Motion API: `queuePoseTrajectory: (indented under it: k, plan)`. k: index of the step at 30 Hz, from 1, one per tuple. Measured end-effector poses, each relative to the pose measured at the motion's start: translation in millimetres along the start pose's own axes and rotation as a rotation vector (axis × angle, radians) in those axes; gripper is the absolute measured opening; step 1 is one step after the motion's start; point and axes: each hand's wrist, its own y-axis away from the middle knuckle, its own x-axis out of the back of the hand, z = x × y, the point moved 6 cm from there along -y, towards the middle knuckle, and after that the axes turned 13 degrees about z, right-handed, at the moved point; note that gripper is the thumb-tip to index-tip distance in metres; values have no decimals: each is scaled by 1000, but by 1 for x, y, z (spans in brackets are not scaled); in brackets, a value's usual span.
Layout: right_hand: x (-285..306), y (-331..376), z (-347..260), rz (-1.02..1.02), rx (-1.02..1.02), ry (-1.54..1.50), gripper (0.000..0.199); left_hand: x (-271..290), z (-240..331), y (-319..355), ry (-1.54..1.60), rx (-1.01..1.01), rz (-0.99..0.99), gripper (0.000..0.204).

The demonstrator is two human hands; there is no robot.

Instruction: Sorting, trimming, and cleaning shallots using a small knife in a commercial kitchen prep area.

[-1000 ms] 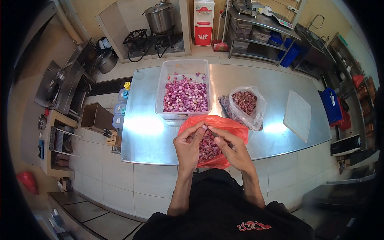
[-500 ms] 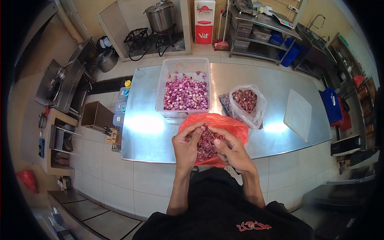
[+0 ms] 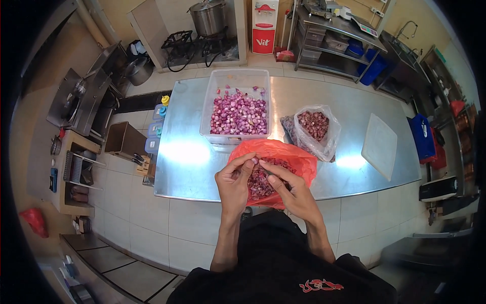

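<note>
Over an open red plastic bag (image 3: 304, 169), my left hand (image 3: 234, 183) pinches a small shallot (image 3: 254, 160) between thumb and fingertips. My right hand (image 3: 293, 195) meets it from the other side, index fingertip close against the shallot, thumb bent below. Something small and greyish shows between the right thumb and index finger; its kind is unclear. Beneath both hands, reddish shallot skins (image 3: 260, 187) fill the bag. Beyond it stands a clear plastic tub (image 3: 210, 129) holding many peeled purple-pink shallots (image 3: 239, 112). To its right, a clear bag (image 3: 331, 137) contains brownish-red unpeeled shallots (image 3: 314, 125).
Everything rests on a steel table (image 3: 185, 175). A white lid or board (image 3: 379, 147) lies at its right. Lidded containers (image 3: 153, 145) and a knife block (image 3: 146, 166) are by its left edge, near a brown bin (image 3: 124, 138). A stove with a large pot (image 3: 208, 19) is behind.
The right fingers have shifted slightly around the shallot, and the thin strand seen near them is no longer visible. The view has tilted a little, moving the scene slightly up and right.
</note>
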Motion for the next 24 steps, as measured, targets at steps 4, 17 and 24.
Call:
queuePoseTrajectory:
  k: [4, 17, 24]
  plan:
    - [-3, -1, 5, 14, -37, -37, 34, 0, -1, -1, -1, 0, 11, 18]
    - [-14, 13, 22, -165, -688, -762, 40, -2, 1, -5, 86, -73, -61, 15]
    - [-15, 9, 24, -120, -683, -752, 43, -2, -2, -7, 183, 123, -77, 20]
